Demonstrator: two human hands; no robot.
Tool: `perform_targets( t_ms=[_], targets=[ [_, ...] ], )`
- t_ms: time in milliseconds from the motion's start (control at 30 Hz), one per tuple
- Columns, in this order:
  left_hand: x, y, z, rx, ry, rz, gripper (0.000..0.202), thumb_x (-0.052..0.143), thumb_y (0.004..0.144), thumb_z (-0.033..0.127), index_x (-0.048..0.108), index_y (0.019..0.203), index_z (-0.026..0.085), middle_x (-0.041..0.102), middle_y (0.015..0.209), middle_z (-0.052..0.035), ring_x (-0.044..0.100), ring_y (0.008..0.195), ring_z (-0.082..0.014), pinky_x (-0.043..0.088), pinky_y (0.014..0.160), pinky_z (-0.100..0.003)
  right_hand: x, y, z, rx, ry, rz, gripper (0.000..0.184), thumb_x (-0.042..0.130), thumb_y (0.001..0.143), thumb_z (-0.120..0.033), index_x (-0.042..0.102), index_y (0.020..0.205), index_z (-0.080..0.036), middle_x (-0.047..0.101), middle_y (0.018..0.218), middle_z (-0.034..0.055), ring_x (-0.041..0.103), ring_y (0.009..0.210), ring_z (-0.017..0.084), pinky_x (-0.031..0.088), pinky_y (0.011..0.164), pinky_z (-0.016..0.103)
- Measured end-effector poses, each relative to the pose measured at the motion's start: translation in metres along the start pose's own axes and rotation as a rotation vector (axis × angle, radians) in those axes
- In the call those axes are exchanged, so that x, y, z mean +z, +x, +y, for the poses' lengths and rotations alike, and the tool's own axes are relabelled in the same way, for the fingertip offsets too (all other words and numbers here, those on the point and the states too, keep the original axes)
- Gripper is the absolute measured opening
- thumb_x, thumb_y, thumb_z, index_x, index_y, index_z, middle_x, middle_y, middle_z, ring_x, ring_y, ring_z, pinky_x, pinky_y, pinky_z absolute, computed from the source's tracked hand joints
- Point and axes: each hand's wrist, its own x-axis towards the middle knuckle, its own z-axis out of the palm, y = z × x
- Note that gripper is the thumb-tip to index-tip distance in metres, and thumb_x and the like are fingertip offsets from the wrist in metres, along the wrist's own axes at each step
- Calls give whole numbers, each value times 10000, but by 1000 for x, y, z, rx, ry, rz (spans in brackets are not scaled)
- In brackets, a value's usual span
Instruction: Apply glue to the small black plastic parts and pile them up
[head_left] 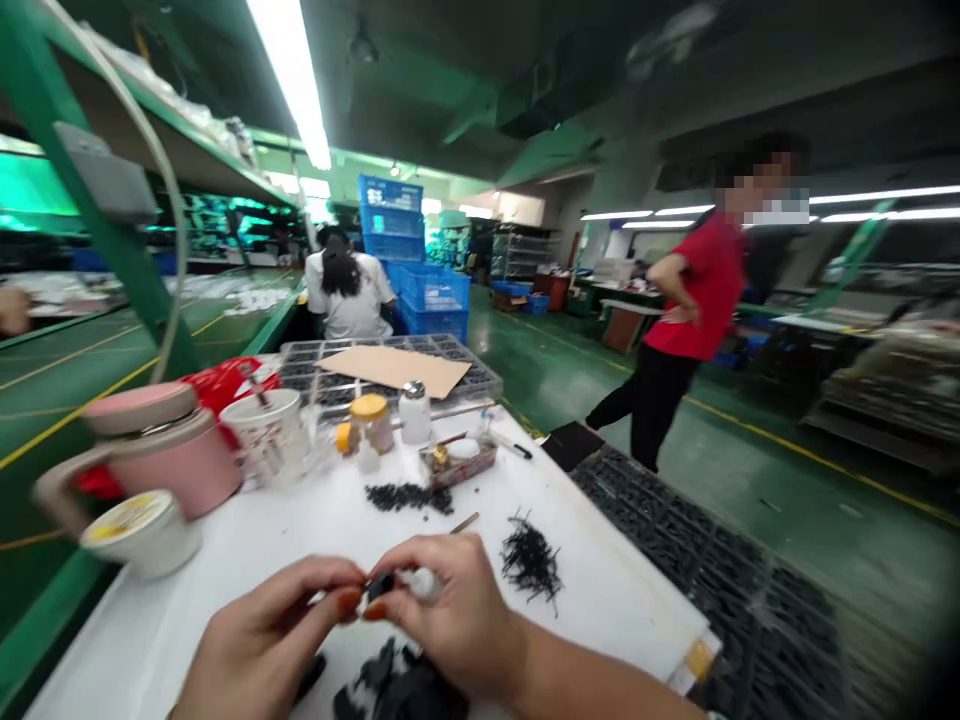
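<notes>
My left hand (274, 635) and my right hand (461, 615) meet low in the middle of the view, thumbs and fingertips pinched together. Between them is a small black part (380, 586), mostly covered by the fingers. A small white dropper-like piece (424, 583) rests within my right hand, behind the thumb; its full shape is hidden. Under the hands lies a heap of black pieces (405, 688) on the white tabletop (277, 540). A pile of thin black strips (529, 558) is to the right of my right hand. Small black bits (405, 498) are scattered beyond the hands.
On the left stand a pink mug (176, 455), a lidded tub (142, 530) and a patterned cup (266, 435). Farther back are a yellow-lidded jar (371, 420), a white bottle (414, 413) and a small box (469, 463). Black-filled trays (697, 560) flank the right edge. A person in red (697, 290) stands beyond.
</notes>
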Motion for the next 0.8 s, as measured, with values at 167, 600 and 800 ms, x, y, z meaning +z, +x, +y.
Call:
perform_targets(
  t_ms=[167,600,800],
  targets=[
    [1,-1,31,-26,-209,-84,71,646,780,160,696,746,197,685,749,-8,651,649,-133,553,599,-205,-8,-2,-7,-176,-85,5,157,657,676,-24,692,776,-141,705,689,16,634,595,107,460,602,188],
    [4,-9,38,524,163,73,200,640,783,46,698,933,164,732,851,-67,673,782,-152,558,710,-261,-14,-7,-15,-448,-341,36,82,609,797,-78,605,786,-159,595,602,0,539,552,118,401,557,251],
    [6,-13,36,631,312,84,298,629,772,24,664,1031,169,732,897,-68,675,822,-153,562,742,-274,-13,-10,-18,-459,-444,62,94,586,781,-66,584,768,-159,576,590,7,506,550,129,386,558,271]
  ],
)
